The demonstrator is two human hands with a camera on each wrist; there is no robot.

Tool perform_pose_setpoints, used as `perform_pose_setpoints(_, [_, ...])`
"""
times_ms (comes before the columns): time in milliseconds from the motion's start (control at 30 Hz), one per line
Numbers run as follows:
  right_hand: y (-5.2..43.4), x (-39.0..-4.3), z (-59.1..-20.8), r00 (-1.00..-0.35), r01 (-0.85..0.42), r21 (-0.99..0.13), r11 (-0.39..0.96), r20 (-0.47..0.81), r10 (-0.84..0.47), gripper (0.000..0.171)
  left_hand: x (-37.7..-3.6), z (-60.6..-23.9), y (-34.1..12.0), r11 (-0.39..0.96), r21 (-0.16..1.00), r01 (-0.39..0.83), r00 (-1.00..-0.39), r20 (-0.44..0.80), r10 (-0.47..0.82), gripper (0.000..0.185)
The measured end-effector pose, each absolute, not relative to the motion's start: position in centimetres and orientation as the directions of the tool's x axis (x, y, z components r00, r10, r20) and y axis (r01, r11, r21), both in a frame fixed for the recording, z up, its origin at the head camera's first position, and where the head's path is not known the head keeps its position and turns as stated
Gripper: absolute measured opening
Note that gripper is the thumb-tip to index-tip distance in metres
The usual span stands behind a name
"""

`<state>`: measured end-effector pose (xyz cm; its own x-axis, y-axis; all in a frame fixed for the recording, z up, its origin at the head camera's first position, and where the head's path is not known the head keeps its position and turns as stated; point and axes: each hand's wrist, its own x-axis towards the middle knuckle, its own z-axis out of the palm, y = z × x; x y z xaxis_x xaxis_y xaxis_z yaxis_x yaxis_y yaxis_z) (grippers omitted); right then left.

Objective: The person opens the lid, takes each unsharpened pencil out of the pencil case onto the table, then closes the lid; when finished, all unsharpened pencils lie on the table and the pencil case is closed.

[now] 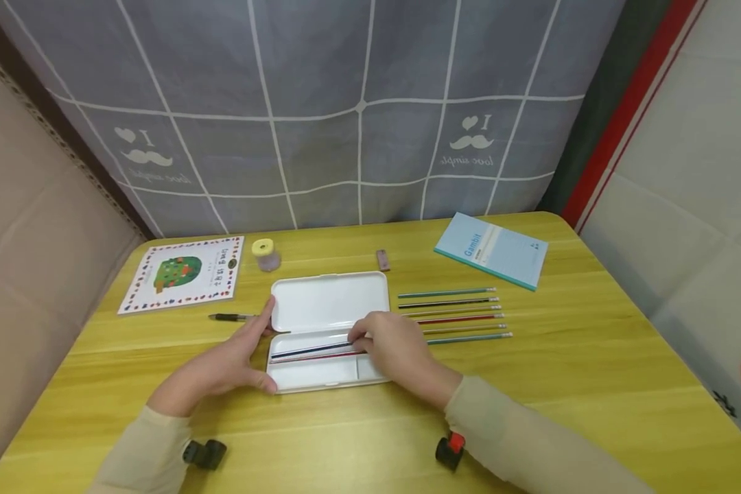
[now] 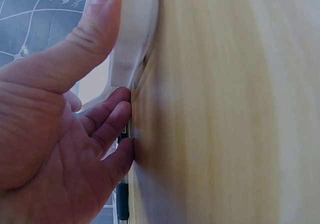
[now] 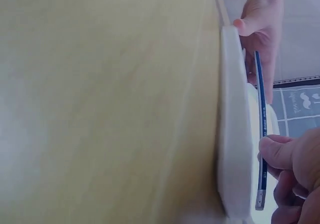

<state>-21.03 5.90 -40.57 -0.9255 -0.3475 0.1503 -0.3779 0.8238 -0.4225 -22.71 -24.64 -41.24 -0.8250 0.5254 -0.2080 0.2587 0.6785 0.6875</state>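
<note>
An open white pencil case (image 1: 333, 302) lies in the middle of the yellow table. My right hand (image 1: 377, 339) pinches the end of a dark blue pencil (image 1: 311, 350) held lengthwise over the case's tray, above a red pencil (image 1: 309, 358) lying inside. In the right wrist view the blue pencil (image 3: 260, 134) hovers just over the case rim (image 3: 235, 134), with my thumb on it. My left hand (image 1: 256, 350) rests against the case's left end, fingers straight. Its thumb lies on the case corner (image 2: 132, 34).
Several pencils (image 1: 457, 315) lie in a row right of the case. A light blue notebook (image 1: 490, 250) sits at the back right and a picture book (image 1: 182, 274) at the back left. A yellow-lidded jar (image 1: 264, 254), small eraser (image 1: 383, 259) and black pen (image 1: 231, 317) lie nearby.
</note>
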Motion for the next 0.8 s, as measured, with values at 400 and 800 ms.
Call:
perform_pose_setpoints(400, [12.8, -20.4, -39.3, -0.935, -0.33, -0.379, 0.865, 0.256, -0.245, 0.012, -22.9, -41.0, -24.9, 0.661, 0.706, 0.254, -0.819, -0.206, 0.535, 0.147])
perform_pose_setpoints(800, [18.4, -19.3, -39.2, -0.95, -0.272, -0.359, 0.893, 0.247, -0.19, 0.01, -23.0, -41.3, -25.0, 0.666, 0.7, 0.258, -0.82, -0.206, 0.534, 0.147])
